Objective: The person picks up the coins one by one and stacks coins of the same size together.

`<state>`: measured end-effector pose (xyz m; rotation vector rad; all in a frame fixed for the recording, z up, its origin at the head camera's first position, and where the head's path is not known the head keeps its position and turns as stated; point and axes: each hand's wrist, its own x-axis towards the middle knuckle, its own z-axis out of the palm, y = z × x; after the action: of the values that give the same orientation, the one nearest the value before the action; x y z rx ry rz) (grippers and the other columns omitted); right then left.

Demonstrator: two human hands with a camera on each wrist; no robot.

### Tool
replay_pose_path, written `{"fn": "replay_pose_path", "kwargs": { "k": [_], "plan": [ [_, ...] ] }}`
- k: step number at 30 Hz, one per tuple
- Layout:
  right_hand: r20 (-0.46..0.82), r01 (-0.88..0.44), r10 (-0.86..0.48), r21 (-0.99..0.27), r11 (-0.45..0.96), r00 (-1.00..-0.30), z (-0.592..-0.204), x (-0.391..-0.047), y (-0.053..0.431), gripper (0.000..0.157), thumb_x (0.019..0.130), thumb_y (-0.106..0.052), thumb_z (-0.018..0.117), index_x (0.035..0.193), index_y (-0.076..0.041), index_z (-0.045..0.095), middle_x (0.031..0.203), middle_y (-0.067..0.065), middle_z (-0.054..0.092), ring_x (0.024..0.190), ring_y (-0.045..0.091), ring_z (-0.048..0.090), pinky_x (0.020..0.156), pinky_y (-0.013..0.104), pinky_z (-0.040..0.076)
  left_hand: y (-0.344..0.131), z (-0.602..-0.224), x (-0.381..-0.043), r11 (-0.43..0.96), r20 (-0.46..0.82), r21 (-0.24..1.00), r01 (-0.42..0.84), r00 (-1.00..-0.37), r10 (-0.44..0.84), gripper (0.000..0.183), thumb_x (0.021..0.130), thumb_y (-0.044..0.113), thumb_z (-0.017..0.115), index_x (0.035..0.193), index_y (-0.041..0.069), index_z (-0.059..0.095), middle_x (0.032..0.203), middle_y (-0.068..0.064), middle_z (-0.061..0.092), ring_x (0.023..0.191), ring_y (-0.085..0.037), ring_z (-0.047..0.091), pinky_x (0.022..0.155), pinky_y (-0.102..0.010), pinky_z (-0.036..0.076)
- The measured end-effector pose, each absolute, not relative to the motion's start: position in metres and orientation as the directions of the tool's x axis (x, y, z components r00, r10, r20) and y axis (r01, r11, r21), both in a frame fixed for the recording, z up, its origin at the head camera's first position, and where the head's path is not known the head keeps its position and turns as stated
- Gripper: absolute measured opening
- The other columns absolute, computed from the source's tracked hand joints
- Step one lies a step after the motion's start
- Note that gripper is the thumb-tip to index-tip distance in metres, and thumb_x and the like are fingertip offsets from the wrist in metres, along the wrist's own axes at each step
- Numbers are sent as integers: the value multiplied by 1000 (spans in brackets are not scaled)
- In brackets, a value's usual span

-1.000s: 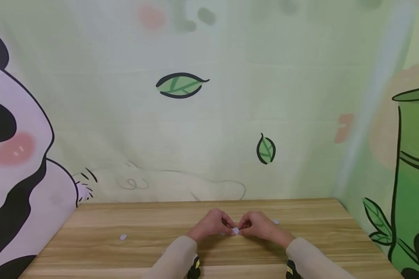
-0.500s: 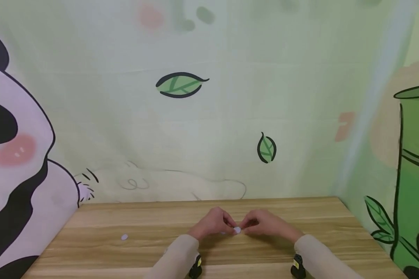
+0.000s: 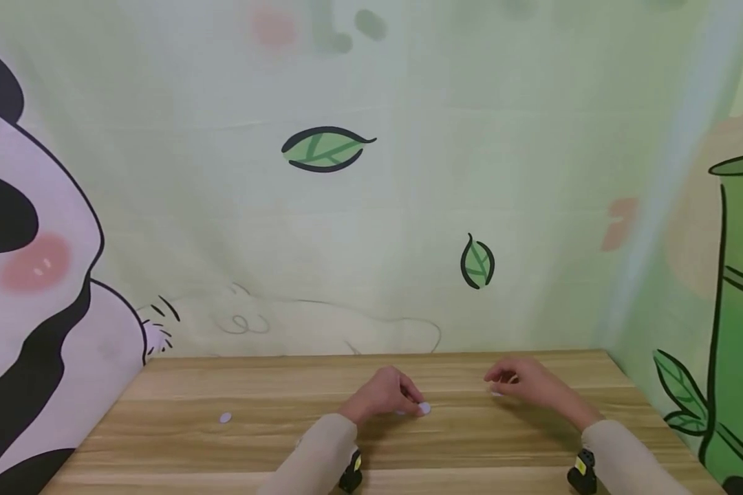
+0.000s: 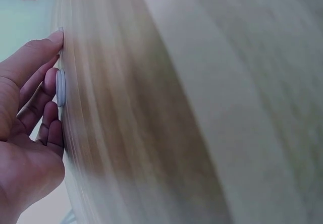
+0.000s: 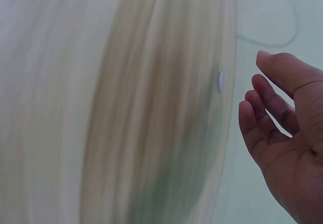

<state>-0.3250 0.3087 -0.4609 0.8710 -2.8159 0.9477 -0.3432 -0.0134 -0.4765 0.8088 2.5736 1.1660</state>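
Observation:
My left hand (image 3: 384,397) is low over the wooden table, thumb and index fingertip at the edge of a small round white disc (image 3: 424,408), which they seem to pinch. Beneath that hand another white disc (image 3: 400,412) is mostly covered; in the left wrist view this disc (image 4: 60,88) looks layered, beside the curled fingers. Farther right, my right hand (image 3: 532,382) hovers with loosely bent fingers over a third white disc (image 3: 497,393). In the right wrist view that disc (image 5: 221,82) lies flat on the table, apart from the hand (image 5: 292,123), which holds nothing visible.
Another white disc (image 3: 225,417) lies on the left part of the wooden table (image 3: 179,447). Something pale shows partly beside the left sleeve (image 3: 316,450). A printed cloth backdrop (image 3: 371,240) with a panda and leaves rises behind the table's far edge.
My right hand has left the disc at the left fingertips and moved right, to above the disc on that side. The left hand stays almost where it was.

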Motion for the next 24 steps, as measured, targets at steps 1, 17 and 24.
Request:
{"fn": "replay_pose_path", "kwargs": {
  "k": [1,17,24],
  "plan": [
    [212,-523,-496,-545,656,-842,-462,-325,312,15,94,-15,74,104,-5,74,98,0,72,88,9,65,76,27,55,-14,-477,-343,538,43,742,400,-829,558,11,77,9,88,85,8,79,73,10,70,67,-1,57,62,-18,47],
    [182,-459,-435,-541,705,-882,-476,-323,326,22,89,-23,79,101,-5,73,92,-3,69,83,4,60,72,26,52,-13,-476,-342,533,36,759,374,-841,539,12,76,9,89,84,7,80,74,6,71,66,-1,55,59,-17,43],
    [217,-443,-388,-510,738,-896,-480,-324,320,19,89,-25,79,95,-9,73,84,-7,65,76,3,55,68,25,49,-12,-475,-341,544,24,754,367,-844,536,12,77,9,89,85,7,80,73,5,70,66,-2,54,60,-17,43]
  ]
}}
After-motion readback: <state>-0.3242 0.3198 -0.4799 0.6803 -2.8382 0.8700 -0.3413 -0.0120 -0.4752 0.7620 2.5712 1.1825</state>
